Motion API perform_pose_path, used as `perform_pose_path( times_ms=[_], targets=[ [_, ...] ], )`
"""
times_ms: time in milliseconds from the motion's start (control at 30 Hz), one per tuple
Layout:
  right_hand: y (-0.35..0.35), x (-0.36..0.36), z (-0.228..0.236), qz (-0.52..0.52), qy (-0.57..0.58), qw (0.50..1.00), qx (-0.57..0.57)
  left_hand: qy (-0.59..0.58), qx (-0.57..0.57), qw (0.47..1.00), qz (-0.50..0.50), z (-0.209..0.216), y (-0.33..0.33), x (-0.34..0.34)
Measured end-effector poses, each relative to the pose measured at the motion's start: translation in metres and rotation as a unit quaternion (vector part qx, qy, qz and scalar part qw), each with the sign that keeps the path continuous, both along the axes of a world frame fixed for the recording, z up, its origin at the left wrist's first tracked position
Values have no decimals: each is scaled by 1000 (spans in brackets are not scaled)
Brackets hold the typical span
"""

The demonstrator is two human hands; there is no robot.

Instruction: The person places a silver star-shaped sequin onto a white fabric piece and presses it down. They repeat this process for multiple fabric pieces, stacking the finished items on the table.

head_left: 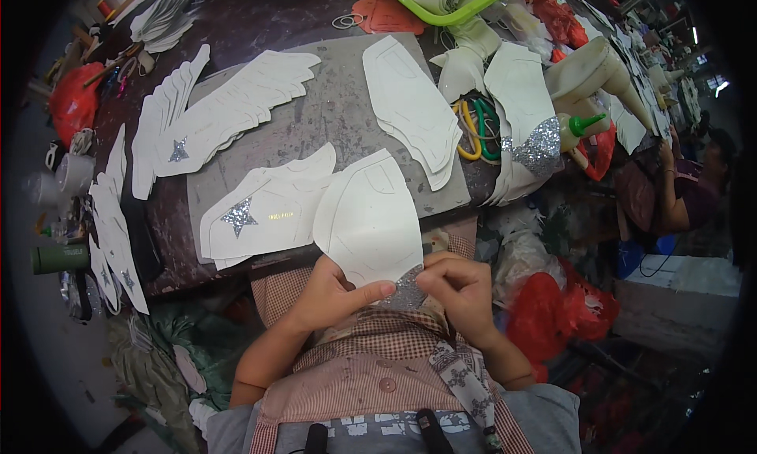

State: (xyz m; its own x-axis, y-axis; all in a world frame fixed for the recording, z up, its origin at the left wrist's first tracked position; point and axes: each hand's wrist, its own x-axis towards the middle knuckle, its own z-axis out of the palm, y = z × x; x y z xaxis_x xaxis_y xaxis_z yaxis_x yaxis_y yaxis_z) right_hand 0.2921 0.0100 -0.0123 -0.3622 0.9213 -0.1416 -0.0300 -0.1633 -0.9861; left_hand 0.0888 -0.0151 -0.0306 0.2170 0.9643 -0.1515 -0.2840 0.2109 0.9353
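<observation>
I hold a white shoe upper piece (pixel 371 221) with thin marked outlines over my lap, at the table's near edge. A silver glitter patch (pixel 407 292) covers its lower end. My left hand (pixel 327 296) grips the lower left edge, thumb on top near the glitter. At the right edge of the patch, my right hand (pixel 464 292) is closed in a pinch; the fingertips partly hide that edge. Just beyond the left hand lies a white side panel (pixel 280 216) with a glitter star (pixel 239 216), on the table.
A grey board (pixel 335 91) carries fanned white star panels (pixel 236 99) and a stack of white uppers (pixel 406 99). Glitter-ended pieces (pixel 536 142) and a green-capped glue bottle (pixel 579 127) are at right. A green basket rim (pixel 465 12) stands behind. Another person (pixel 694 190) sits far right.
</observation>
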Motion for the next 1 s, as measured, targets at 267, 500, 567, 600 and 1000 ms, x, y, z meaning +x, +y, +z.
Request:
perform_pose_path(
  times_ms=[267,500,567,600,1000],
  targets=[
    [17,-14,5,39,8,996,-80,386,164,890,178,36,-9,-51],
    [45,-2,55,41,-50,990,125,643,163,717,213,13,21,-95],
    [58,14,94,-13,-69,972,223,626,158,727,232,6,19,-97],
    [63,18,111,-56,-45,963,260,621,150,728,247,6,14,-100],
    [188,93,58,-219,-74,963,141,626,173,721,242,7,20,-97]
  ],
)
